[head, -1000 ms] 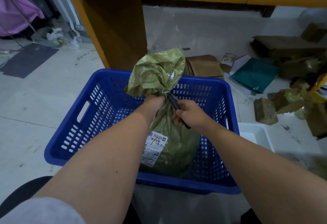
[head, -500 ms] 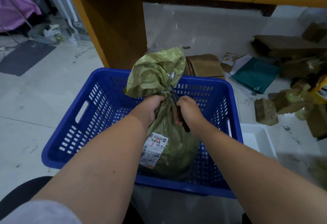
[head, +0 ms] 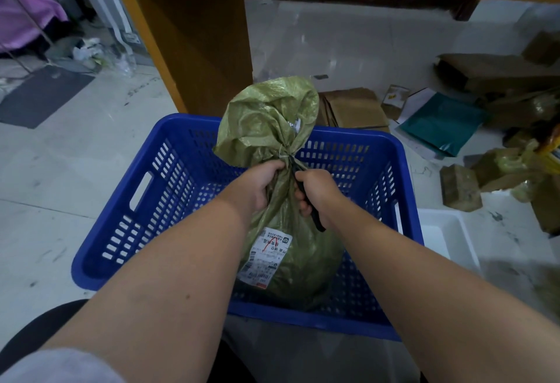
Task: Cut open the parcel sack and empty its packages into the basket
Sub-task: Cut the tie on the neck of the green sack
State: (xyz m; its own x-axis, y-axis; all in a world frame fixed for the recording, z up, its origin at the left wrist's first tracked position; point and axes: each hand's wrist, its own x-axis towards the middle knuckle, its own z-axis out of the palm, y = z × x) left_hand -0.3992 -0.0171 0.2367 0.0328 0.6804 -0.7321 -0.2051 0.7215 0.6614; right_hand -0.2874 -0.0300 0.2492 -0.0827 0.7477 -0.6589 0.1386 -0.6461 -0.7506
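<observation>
**Two hands at the tied neck of the sack: the cutting step**

Both hands meet at the gathered neck of the green woven parcel sack (head: 291,249), which stands upright inside the blue basket (head: 127,225), its body resting on the basket floor and its loose top flaring above the rim toward 12 o'clock. A thin tie (head: 283,152) cinches the neck just above the hands. The left hand (head: 257,184) is clenched around the neck from the 9 o'clock side, fingers wrapped into the fabric directly below the tie. The right hand (head: 318,192) is closed around a dark-handled cutting tool (head: 312,216); the handle end projects from the fist toward 5 o'clock, and the working end points toward 11 o'clock, reaching the tie. Whether the tool is a knife or scissors cannot be told, and the blade itself is hidden between hand and fabric.

Judged step: severing the tie; the sack is not yet open and no packages are out. The next move appears to call for steady tension from the left hand while the edge works through the tie, directed away from the left fingers (head: 277,167), which lie just beside the cutting point. A shipping label (head: 263,257) faces the camera at 6 o'clock of the hands.
</observation>
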